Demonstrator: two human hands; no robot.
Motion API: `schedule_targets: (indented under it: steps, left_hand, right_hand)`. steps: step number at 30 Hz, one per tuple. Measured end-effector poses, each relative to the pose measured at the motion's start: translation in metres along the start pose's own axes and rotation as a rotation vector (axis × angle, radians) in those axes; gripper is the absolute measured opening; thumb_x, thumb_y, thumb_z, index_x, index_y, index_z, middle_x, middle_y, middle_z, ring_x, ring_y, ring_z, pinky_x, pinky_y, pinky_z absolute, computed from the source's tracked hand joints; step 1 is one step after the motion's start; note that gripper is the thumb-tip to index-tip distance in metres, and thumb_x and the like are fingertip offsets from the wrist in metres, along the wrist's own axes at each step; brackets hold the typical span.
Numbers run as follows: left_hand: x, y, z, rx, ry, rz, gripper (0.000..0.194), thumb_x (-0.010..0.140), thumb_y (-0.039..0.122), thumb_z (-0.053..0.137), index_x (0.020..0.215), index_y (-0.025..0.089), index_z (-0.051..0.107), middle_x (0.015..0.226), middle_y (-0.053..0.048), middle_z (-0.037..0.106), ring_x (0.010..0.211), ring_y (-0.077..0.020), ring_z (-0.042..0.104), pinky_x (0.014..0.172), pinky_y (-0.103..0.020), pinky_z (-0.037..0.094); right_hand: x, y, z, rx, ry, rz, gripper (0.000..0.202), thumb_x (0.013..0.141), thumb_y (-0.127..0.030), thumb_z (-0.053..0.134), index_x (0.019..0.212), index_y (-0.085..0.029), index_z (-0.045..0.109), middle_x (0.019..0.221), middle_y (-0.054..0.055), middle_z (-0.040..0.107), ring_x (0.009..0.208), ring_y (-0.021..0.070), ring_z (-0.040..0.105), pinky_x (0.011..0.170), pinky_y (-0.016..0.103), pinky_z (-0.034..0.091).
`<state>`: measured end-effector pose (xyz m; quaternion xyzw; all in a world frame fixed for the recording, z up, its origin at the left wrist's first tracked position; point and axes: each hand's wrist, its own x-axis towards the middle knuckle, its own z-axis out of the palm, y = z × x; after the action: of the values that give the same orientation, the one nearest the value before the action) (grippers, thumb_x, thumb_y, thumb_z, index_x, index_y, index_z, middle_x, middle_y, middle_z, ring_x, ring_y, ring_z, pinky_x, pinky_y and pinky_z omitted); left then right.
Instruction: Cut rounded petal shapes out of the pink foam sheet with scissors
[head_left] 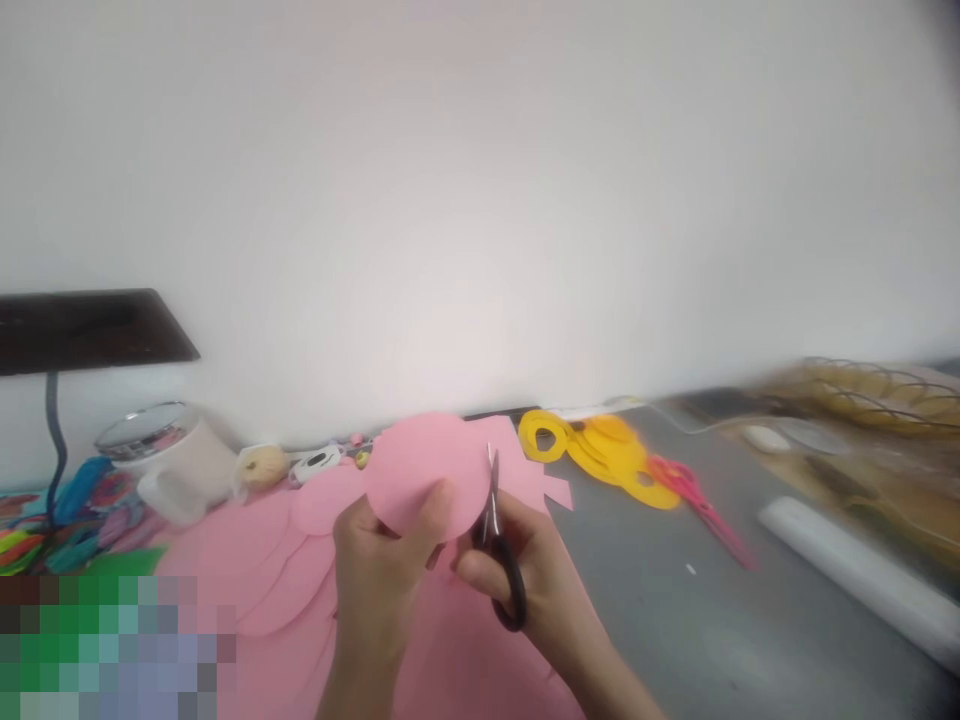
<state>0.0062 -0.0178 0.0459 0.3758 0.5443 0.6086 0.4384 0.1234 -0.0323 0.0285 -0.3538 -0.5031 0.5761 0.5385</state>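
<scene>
My left hand (386,550) pinches a round pink paper piece (424,460), thumb on its face and fingers behind it. Black-handled scissors (510,585) are in my right hand (517,560), with blades pointing up at the right edge of the round piece and slightly parted. Below and around both hands lies more pink paper (465,650). Overlapping pink rounded pieces (247,540) spread out to the left. Behind the scissors, a pink scrap (517,465) shows with an angular edge.
Yellow paper rings and pieces (611,450) lie behind to the right, beside pink scissors (709,515). A white roll (855,575) is at the far right of the grey table (675,630). At left stand a white mug (191,470) and colourful thread bundles (82,510).
</scene>
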Motion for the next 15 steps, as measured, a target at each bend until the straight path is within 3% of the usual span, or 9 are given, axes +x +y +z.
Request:
schedule_targets:
  steps: [10, 15]
  left_hand:
    - [-0.0048, 0.0023, 0.0014, 0.037, 0.013, 0.037, 0.041, 0.056, 0.035, 0.077, 0.041, 0.021, 0.04, 0.039, 0.006, 0.039, 0.042, -0.01, 0.036, 0.042, -0.027, 0.028]
    - [-0.0048, 0.002, 0.0019, -0.002, 0.013, 0.043, 0.042, 0.059, 0.034, 0.077, 0.041, 0.021, 0.042, 0.039, 0.006, 0.039, 0.042, -0.0095, 0.036, 0.041, -0.027, 0.028]
  right_hand:
    - [0.0003, -0.0011, -0.0003, -0.006, 0.025, 0.008, 0.033, 0.063, -0.036, 0.08, 0.064, -0.019, 0.052, 0.055, -0.006, 0.046, 0.05, 0.0096, 0.035, 0.045, 0.022, 0.031]
    - [-0.0014, 0.0, 0.0019, -0.055, 0.054, 0.042, 0.019, 0.066, -0.028, 0.071, 0.064, -0.019, 0.055, 0.054, -0.005, 0.047, 0.051, 0.0107, 0.037, 0.048, 0.023, 0.032]
